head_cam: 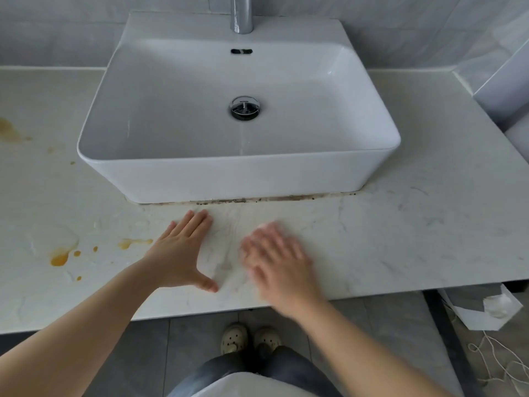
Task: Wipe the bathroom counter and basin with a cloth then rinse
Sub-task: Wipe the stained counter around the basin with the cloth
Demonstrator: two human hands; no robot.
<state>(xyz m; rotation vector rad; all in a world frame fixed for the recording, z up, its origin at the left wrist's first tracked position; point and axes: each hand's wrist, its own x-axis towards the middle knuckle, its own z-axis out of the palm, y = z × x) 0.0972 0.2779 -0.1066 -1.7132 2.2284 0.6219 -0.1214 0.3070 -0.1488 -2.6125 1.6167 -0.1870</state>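
My left hand (179,253) lies flat on the pale marble counter (400,239) in front of the white rectangular basin (229,179), fingers straight and together, thumb spread out. My right hand (277,262) is beside it on the counter, blurred by motion, fingers extended and spread. A small whitish patch shows at its fingertips; I cannot tell whether it is a cloth. Orange stains (60,259) mark the counter to the left, with another stain (8,130) at the far left edge. The basin is dry-looking, with a chrome drain (244,108).
A chrome faucet (242,12) rises behind the basin. Dark grime (257,199) lines the basin's base at the front. Grey tiled walls close in the back and right. Below the counter's right end lie torn white paper (492,308) and a cord (501,359).
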